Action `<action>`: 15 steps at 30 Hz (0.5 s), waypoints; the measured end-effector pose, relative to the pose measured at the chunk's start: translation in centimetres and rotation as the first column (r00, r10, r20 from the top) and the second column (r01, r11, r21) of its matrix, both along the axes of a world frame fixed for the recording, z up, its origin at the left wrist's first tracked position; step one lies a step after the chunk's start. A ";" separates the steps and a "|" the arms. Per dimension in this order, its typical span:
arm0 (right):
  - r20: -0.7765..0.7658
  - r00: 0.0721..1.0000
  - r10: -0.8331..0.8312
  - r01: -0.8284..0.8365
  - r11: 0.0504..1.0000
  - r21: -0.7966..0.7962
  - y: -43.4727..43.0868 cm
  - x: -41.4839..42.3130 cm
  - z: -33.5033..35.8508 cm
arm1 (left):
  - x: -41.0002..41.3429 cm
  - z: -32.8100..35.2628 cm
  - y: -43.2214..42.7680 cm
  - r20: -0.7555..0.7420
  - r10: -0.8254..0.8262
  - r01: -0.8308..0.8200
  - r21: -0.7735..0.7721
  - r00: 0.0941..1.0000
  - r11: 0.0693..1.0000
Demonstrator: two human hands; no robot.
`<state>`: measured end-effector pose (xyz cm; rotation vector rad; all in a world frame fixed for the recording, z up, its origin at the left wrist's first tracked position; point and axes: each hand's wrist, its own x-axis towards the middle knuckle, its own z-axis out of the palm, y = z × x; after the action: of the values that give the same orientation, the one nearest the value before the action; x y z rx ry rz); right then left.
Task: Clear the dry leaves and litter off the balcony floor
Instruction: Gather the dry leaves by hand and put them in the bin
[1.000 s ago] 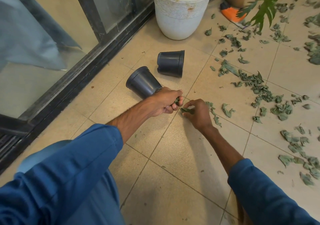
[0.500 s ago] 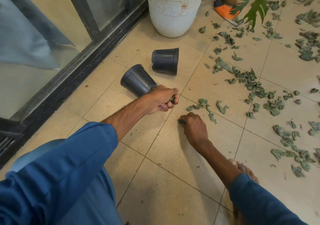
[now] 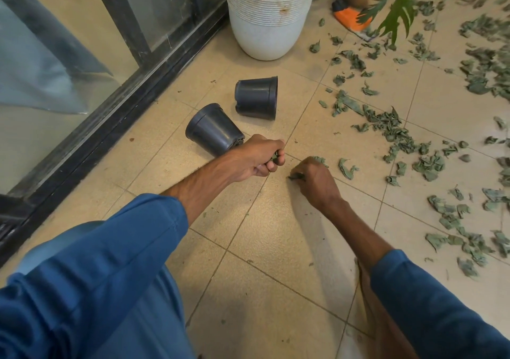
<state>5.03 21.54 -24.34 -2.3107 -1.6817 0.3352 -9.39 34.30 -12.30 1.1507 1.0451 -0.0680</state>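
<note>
Balcony floor (image 3: 276, 248), tiled, catalogued left to right. Sliding door track (image 3: 143, 93): dark frame along the left edge. Near black pot (image 3: 212, 129): on its side, mouth toward the door, base toward the left hand (image 3: 256, 157). Left hand: grip clamped round a wad of gathered leaves (image 3: 275, 156), apparently serving as the store so the other hand stays free to pick. Far black pot (image 3: 256, 98): on its side, mouth facing right toward the litter. White planter (image 3: 269, 24): upright, behind both pots. Right hand (image 3: 317, 179): knuckles up, grip pinched on a single leaf (image 3: 296, 177) at floor level. Dry leaves (image 3: 397, 132): uncollected, mostly right of both hands; the main band's long axis runs diagonally from beside the planter down toward the lower right, thickening at the right edge.
</note>
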 end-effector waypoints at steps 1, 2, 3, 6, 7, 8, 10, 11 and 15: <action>0.016 1.000 0.005 -0.005 1.000 0.002 0.3 0.1 -0.3 | 0.0 0.0 0.0 0.000 0.000 0.000 -0.001 1.000 1.000; 0.025 1.000 0.004 -0.003 1.000 -0.006 0.5 0.1 -0.6 | 0.0 -0.1 0.0 0.000 0.000 0.000 -0.001 1.000 1.000; 0.032 0.999 0.004 -0.004 1.000 -0.022 0.6 0.1 -1.0 | 0.0 -0.1 0.0 -0.001 0.002 -0.002 -0.001 1.000 1.000; 0.058 0.998 0.003 -0.001 0.999 -0.038 0.1 -0.6 -1.8 | -0.1 -0.3 0.1 -0.006 0.006 -0.006 -0.003 1.000 1.000; 0.068 0.998 0.000 0.003 0.999 -0.036 -0.3 -1.0 -1.8 | -0.1 -0.3 0.1 -0.005 0.007 -0.007 -0.004 1.000 1.000; 0.079 0.997 -0.006 0.009 0.999 -0.036 -0.8 -1.5 -1.8 | -0.1 -0.4 0.1 -0.005 0.009 -0.009 -0.008 1.000 1.000; 0.100 0.995 -0.019 0.021 1.000 -0.019 -2.3 -2.0 -1.8 | -0.1 -0.4 0.2 -0.007 0.014 -0.014 -0.013 1.000 1.000; 0.103 0.994 -0.023 0.022 1.000 0.009 -3.1 -2.1 -1.8 | -0.1 -0.5 0.2 -0.009 0.015 -0.015 -0.015 1.000 1.000; 0.038 0.999 -0.031 0.028 0.997 0.076 -5.1 -1.9 -1.7 | 0.3 -0.7 0.1 -0.019 0.007 -0.007 -0.016 1.000 1.000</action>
<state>3.18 16.42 -26.05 -2.2985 -1.6472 0.2177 -9.14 34.45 -12.97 1.1334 1.0637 -0.0825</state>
